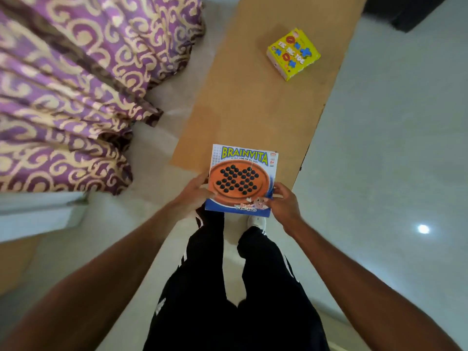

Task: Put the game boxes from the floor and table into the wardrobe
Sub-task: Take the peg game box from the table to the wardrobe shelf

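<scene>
A flat Brainvita game box [243, 171], white and blue with an orange peg board printed on it, is held level in front of me above my feet. My left hand [193, 196] grips its left edge and my right hand [285, 205] grips its lower right corner. Further ahead a small yellow tic-tac-toe game box [293, 53] lies on a long brown cardboard sheet [248, 107] spread on the floor. The wardrobe is out of view.
Purple and gold patterned curtains [71, 92] hang at the left. The pale tiled floor [379, 148] stretches to the right of the cardboard. A dark piece of furniture [410, 13] sits at the top right. My legs in black trousers are below the box.
</scene>
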